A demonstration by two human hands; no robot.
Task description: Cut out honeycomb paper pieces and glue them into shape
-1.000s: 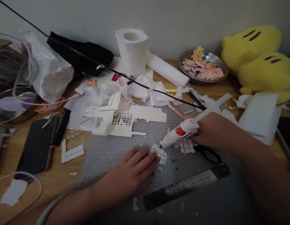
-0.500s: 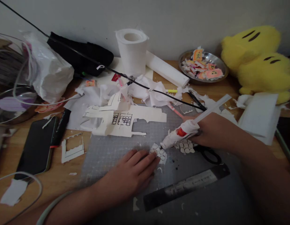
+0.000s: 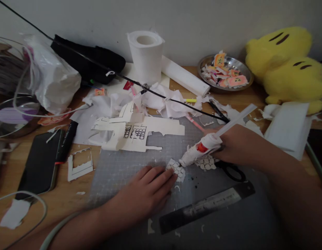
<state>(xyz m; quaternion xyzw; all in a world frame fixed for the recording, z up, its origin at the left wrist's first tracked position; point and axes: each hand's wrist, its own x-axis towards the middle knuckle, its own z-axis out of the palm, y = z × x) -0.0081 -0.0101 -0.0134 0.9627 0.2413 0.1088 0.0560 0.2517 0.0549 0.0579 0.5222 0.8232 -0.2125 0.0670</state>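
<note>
My right hand (image 3: 228, 142) is closed round a white, paper-wrapped glue gun (image 3: 200, 149) with a red part, its grip hidden behind the barrel. A clear glue stick (image 3: 236, 119) juts up from its back end. The nozzle points down-left, at the edge of a small paper piece (image 3: 178, 171) drawn with rounded cells. My left hand (image 3: 152, 185) rests low on the mat with its fingertips holding that piece at its left side; the thumb is hidden. Under the glue gun lies a similar patterned paper piece (image 3: 206, 162), next to black-handled scissors (image 3: 235, 172), partly covered.
A metal ruler (image 3: 208, 207) lies on the grey cutting mat (image 3: 119, 173). Behind are a cut-out drawn paper (image 3: 163, 126), crumpled tissue, a paper roll (image 3: 146, 59) and a metal bowl of scraps (image 3: 202, 78). A black cable (image 3: 174, 101) crosses above; a phone (image 3: 38, 163) lies left.
The glue gun's tip has shifted very slightly to the right. My left hand and the paper piece stay in place.
</note>
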